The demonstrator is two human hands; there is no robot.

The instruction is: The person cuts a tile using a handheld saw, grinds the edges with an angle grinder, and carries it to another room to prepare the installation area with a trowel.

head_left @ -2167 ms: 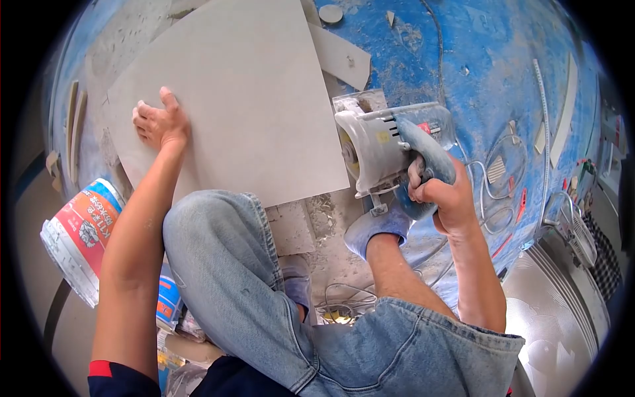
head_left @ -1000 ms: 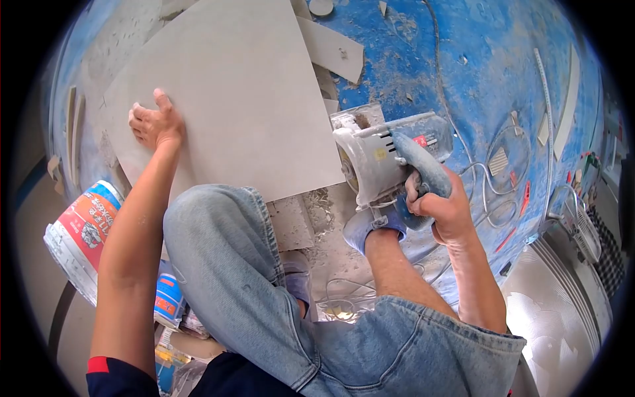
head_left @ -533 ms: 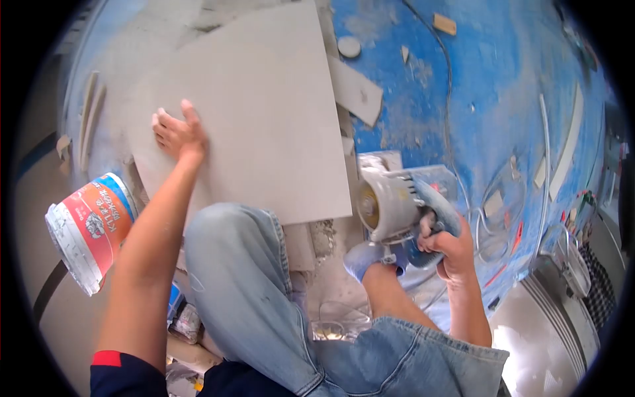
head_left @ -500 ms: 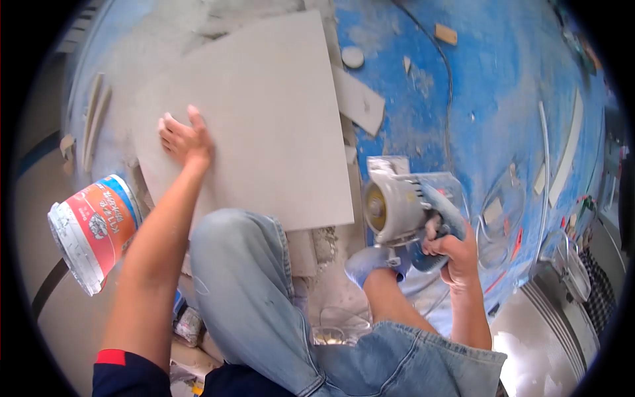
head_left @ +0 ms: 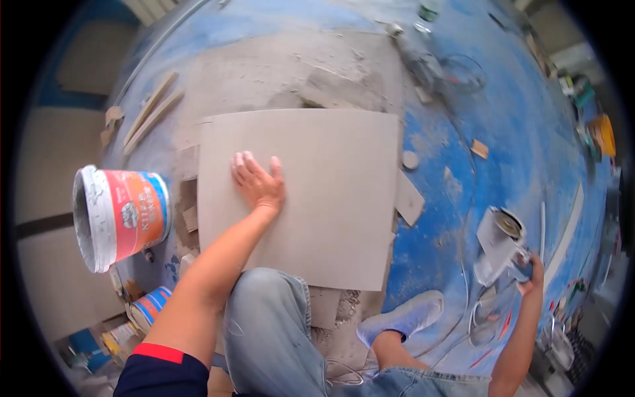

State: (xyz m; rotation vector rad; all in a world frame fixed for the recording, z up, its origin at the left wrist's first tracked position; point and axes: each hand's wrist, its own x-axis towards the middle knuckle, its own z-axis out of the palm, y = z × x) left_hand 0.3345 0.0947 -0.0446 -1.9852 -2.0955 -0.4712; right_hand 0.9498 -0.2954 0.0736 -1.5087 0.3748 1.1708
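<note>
My left hand (head_left: 259, 185) lies flat with fingers spread on a large pale grey tile (head_left: 317, 218), which rests on dusty boards. Out to the right, my right hand (head_left: 531, 276) is closed around the rear handle of a handheld tile saw (head_left: 501, 248). The saw is held over the blue floor, clear of the tile, its round metal part facing up. My knee is at the tile's near edge, and my shoe (head_left: 400, 317) stands near its lower right corner.
A paint bucket (head_left: 132, 215) stands at the left, with wooden strips (head_left: 153, 114) behind it. A second power tool (head_left: 423, 66) lies at the far right of the tile. A cable (head_left: 471, 192) runs along the floor past a tile offcut (head_left: 410, 198).
My right hand has carried the saw outward to the right, away from my foot and the tile. The view has shifted; my left hand stays flat on the tile.
</note>
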